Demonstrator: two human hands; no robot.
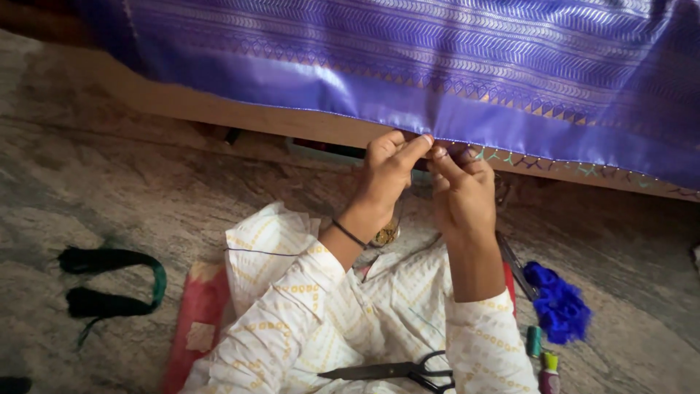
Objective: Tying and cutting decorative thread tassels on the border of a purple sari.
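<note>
A purple patterned cloth (pixel 408 66) with a shiny plain border hangs over the edge of a wooden ledge (pixel 240 113). My left hand (pixel 386 171) pinches the lower hem of the cloth between thumb and fingers. My right hand (pixel 459 186) is closed on the same hem just to the right, fingertips almost touching the left hand. To the right of my hands the hem carries small coloured thread loops (pixel 539 164). A thin thread (pixel 262 252) trails across my white patterned sleeve. Any needle is too small to make out.
Black scissors (pixel 397 371) lie on my lap. A blue thread bundle (pixel 560 303) and small thread spools (pixel 543 357) sit on the floor at right. A dark green-black thread skein (pixel 109 281) lies at left. A red cloth (pixel 197 321) is under me on the marbled floor.
</note>
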